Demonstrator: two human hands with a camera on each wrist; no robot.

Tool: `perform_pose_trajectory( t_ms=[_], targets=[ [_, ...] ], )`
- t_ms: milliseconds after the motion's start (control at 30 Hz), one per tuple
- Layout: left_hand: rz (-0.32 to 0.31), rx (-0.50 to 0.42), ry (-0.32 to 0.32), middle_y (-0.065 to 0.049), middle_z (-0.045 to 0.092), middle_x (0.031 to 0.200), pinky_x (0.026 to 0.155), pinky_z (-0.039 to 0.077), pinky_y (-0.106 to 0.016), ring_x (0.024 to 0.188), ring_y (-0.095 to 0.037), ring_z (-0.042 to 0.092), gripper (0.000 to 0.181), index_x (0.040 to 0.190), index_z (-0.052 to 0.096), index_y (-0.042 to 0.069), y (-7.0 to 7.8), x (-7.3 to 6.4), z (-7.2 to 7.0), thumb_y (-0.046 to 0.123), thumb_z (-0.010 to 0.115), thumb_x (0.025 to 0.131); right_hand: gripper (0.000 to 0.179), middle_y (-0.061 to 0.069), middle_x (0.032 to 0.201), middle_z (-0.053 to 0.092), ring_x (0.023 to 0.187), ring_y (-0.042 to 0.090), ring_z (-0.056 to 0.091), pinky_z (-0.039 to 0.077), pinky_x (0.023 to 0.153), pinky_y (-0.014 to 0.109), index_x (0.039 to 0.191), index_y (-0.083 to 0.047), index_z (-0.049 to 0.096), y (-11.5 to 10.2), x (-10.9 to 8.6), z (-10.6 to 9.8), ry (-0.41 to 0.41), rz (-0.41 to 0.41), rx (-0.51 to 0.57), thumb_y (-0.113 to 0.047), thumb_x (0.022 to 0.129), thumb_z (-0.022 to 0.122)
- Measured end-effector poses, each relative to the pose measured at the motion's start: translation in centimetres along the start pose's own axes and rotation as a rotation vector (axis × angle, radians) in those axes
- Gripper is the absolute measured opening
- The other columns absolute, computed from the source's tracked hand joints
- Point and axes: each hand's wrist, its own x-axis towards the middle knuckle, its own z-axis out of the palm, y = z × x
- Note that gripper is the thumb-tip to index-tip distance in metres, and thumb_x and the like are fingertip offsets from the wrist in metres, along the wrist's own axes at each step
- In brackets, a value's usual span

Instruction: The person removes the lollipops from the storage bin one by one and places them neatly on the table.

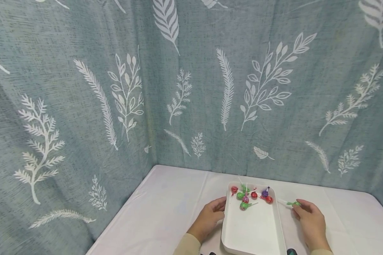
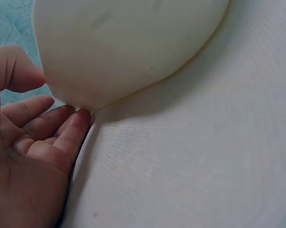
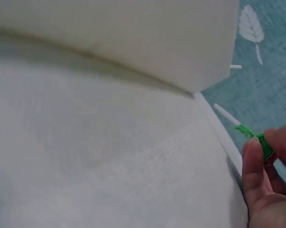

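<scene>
A white rectangular tray (image 1: 252, 230) lies on the table, with several wrapped lollipops gathered at its far end. Among them are a green lollipop (image 1: 243, 205), a purple one (image 1: 265, 193) and a red one (image 1: 254, 194). My left hand (image 1: 211, 216) rests against the tray's left side; in the left wrist view its fingertips (image 2: 80, 118) touch the outer wall low down. To the right of the tray, my right hand (image 1: 311, 219) pinches a green-wrapped lollipop (image 3: 265, 147) by its candy head between thumb and fingers. Its white stick points left, toward the tray.
A white cloth covers the table (image 1: 175, 198). Behind and to the left hangs a blue-green curtain (image 1: 198, 106) with white leaf prints. Small dark objects, cut off by the lower frame edge, show near the tray, one of them (image 1: 292, 251) beside its right side.
</scene>
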Motion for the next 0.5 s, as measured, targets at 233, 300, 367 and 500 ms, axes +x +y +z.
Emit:
perform_pose_trajectory(
  t_ms=[233,300,367,500],
  targets=[
    [-0.032,0.012,0.004,-0.015,0.064,0.149,0.118,0.044,-0.053,0.14,-0.034,0.059,0.068,0.153,0.058,-0.002,-0.1,0.0,0.3,-0.001,0.066,0.086,0.044,0.036,0.136,0.059,0.082,0.002,0.068,0.062,0.074,0.02,0.144,0.014,0.051,-0.1,1.7,-0.4,-0.045,-0.01,-0.114,-0.009,0.108,0.061],
    [-0.026,0.007,-0.002,-0.016,0.063,0.15,0.118,0.045,-0.052,0.14,-0.034,0.058,0.068,0.153,0.057,-0.003,-0.2,0.1,0.3,-0.001,0.066,0.086,0.042,0.033,0.13,0.062,0.083,0.004,0.068,0.062,0.073,0.021,0.142,0.015,0.052,-0.1,2.2,-0.5,-0.055,-0.01,-0.134,-0.009,0.108,0.06],
    [-0.014,0.006,-0.004,-0.016,0.062,0.151,0.118,0.045,-0.051,0.141,-0.034,0.058,0.068,0.154,0.057,-0.003,-0.3,0.2,0.3,-0.001,0.066,0.086,0.04,0.03,0.123,0.066,0.082,0.007,0.069,0.062,0.072,0.022,0.14,0.015,0.054,-0.1,2.6,-0.5,-0.062,-0.018,-0.147,-0.008,0.108,0.06],
    [-0.004,0.009,0.003,-0.017,0.062,0.151,0.118,0.045,-0.051,0.14,-0.035,0.058,0.069,0.153,0.057,-0.004,-0.2,0.2,0.2,-0.003,0.065,0.085,0.041,0.029,0.12,0.067,0.081,0.008,0.069,0.062,0.07,0.023,0.14,0.016,0.054,-0.2,3.0,-0.4,-0.082,-0.034,-0.153,-0.01,0.108,0.061]
  ],
)
